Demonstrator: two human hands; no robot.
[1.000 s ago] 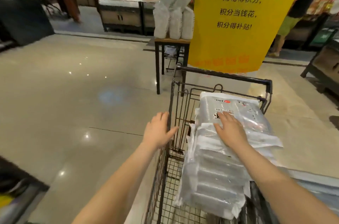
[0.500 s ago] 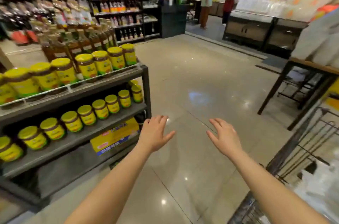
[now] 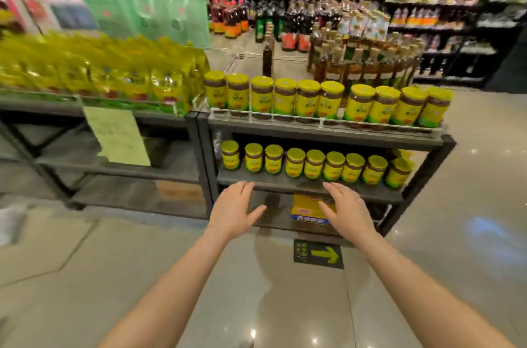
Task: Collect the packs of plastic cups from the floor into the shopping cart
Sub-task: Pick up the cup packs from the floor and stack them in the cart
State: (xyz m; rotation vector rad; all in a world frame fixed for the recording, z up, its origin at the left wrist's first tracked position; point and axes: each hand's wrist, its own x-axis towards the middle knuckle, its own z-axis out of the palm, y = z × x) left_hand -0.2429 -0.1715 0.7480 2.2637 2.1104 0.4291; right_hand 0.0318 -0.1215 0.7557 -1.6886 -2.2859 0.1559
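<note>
Two hands reach forward with nothing in them, the left hand [image 3: 235,209] and right hand [image 3: 349,211] both spread, fingers straight, over the tiled floor [image 3: 285,290]. Neither cup packs nor cart can be seen. Beyond the fingertips a dark metal rack [image 3: 328,131] carries yellow-lidded jars [image 3: 308,99] along its front edges, a yellow box [image 3: 306,206] on its lowest shelf, and a floor arrow sticker [image 3: 319,255] just before it.

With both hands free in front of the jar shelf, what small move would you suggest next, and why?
Probably keep turning to search the floor: both the left hand and right hand are open and hold nothing, and no cup pack or cart is in view, only the jar shelf.
</note>
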